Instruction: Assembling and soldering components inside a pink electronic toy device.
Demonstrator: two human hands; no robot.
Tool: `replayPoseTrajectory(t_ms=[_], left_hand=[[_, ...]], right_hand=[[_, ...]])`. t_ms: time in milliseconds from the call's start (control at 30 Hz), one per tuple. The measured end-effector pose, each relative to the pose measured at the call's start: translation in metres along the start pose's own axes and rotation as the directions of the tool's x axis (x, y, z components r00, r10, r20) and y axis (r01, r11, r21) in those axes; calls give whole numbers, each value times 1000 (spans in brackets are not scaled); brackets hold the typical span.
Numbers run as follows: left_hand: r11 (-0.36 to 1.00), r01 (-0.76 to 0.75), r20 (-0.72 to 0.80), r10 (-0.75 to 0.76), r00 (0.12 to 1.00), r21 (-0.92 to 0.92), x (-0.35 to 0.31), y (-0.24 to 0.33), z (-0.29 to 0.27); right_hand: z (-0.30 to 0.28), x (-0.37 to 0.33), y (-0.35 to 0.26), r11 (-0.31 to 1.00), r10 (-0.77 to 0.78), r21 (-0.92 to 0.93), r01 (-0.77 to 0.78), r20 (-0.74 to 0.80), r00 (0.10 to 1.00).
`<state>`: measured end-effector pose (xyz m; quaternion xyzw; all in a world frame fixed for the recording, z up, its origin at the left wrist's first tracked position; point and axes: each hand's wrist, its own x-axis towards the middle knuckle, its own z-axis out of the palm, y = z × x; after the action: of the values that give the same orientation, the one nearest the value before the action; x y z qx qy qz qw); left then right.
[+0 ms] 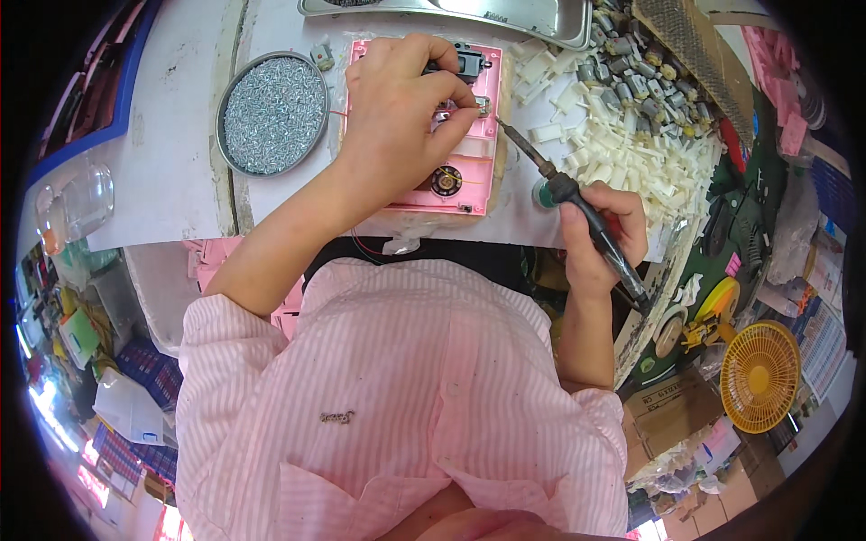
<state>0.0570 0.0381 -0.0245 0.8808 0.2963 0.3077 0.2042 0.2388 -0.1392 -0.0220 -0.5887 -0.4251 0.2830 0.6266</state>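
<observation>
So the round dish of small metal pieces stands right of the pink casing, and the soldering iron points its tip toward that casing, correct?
Not quite: in the head view, the round dish stands left of the pink casing. The soldering iron does point its tip toward that casing.

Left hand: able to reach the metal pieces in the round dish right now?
Probably yes: the round dish sits open to the left of the left hand, and nothing covers the metal pieces. That hand is over the pink casing, though, so would likely have to leave it first.
</observation>
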Motion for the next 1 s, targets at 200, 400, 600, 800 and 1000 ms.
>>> replayPoseTrajectory(t_ms=[200, 400, 600, 800, 1000], left_hand=[[1000, -12, 3, 11, 1000, 9, 0, -2, 1], [1000, -23, -18, 23, 1000, 19, 0, -3, 2], [999, -30, -28, 31, 999, 18, -1, -3, 3], [999, -34, -34, 35, 999, 26, 0, -3, 3], [998, -29, -41, 31, 999, 64, 1, 0, 5]], right_hand=[[4, 1, 3, 999, 18, -37, -18, 14, 1000], [7, 2, 7, 998, 30, -54, -29, 13, 999], [-1, 0, 21, 961, -177, -188, 201, 139, 974], [-2, 3, 16, 954, -263, -128, 272, 85, 961], [0, 12, 16, 954, -251, -143, 262, 92, 964]])
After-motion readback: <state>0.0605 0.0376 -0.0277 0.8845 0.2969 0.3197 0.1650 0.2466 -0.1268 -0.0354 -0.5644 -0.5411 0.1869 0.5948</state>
